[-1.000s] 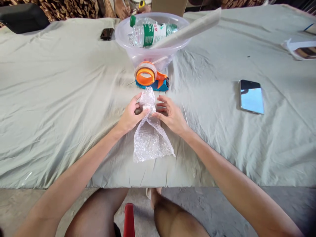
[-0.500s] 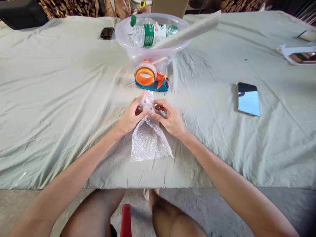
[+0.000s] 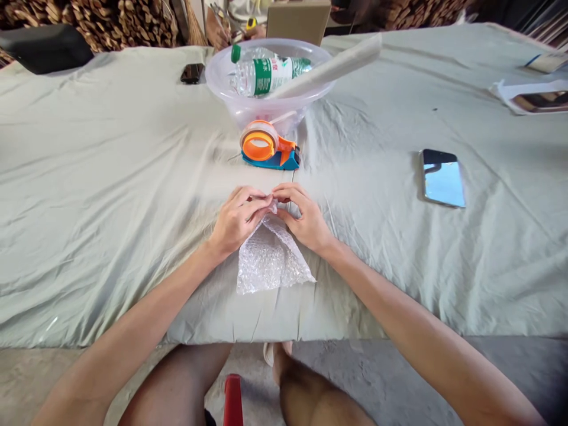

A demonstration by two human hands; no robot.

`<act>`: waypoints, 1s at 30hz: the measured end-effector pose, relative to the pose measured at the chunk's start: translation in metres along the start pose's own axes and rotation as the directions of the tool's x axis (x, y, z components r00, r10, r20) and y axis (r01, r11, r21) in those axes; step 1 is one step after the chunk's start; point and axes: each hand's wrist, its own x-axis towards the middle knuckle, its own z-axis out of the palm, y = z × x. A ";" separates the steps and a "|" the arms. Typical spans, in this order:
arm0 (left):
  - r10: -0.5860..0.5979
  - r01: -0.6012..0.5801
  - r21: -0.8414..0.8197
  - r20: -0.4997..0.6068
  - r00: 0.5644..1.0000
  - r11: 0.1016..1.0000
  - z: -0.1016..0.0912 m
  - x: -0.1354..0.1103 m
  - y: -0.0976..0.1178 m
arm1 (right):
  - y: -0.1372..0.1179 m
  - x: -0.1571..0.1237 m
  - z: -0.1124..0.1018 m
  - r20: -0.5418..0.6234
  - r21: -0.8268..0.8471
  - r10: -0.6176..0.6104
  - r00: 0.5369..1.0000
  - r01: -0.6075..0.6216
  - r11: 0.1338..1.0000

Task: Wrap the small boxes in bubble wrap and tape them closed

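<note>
A piece of clear bubble wrap (image 3: 270, 263) lies on the cloth in front of me, its wide end spread toward the table's front edge. My left hand (image 3: 239, 218) pinches the narrow far end from the left. From the right, my right hand (image 3: 302, 214) grips the same end, its fingertips almost meeting those of the left. Whatever the wrap may enclose is hidden by my fingers. Just beyond my hands stands an orange and blue tape dispenser (image 3: 270, 147) with a roll of clear tape on it.
Behind the dispenser is a translucent basin (image 3: 222, 97) holding a green-labelled plastic bottle (image 3: 273, 74) and a long whitish roll (image 3: 332, 66). A phone (image 3: 442, 177) lies at right, another dark phone (image 3: 192, 73) at far left. Another person's hand (image 3: 217, 29) shows at the far edge near a cardboard box (image 3: 298, 22).
The wrap's far end, which stuck up toward the dispenser, is now folded down between my fingers. Both hands have closed in on it. The view has tilted slightly upward.
</note>
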 end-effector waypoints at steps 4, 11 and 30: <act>0.132 -0.136 0.047 0.090 0.987 0.990 -0.010 0.000 -0.002 | 0.004 -0.002 -0.001 -0.012 -0.053 -0.039 0.999 0.038 0.998; 0.238 -0.278 0.111 0.280 0.930 0.954 -0.031 -0.008 -0.001 | 0.011 -0.004 -0.019 0.150 -0.103 -0.114 0.982 0.130 0.986; 0.176 -0.184 0.059 0.116 0.977 0.981 -0.016 -0.007 -0.008 | 0.006 -0.010 -0.014 0.199 -0.175 -0.039 0.979 0.075 0.982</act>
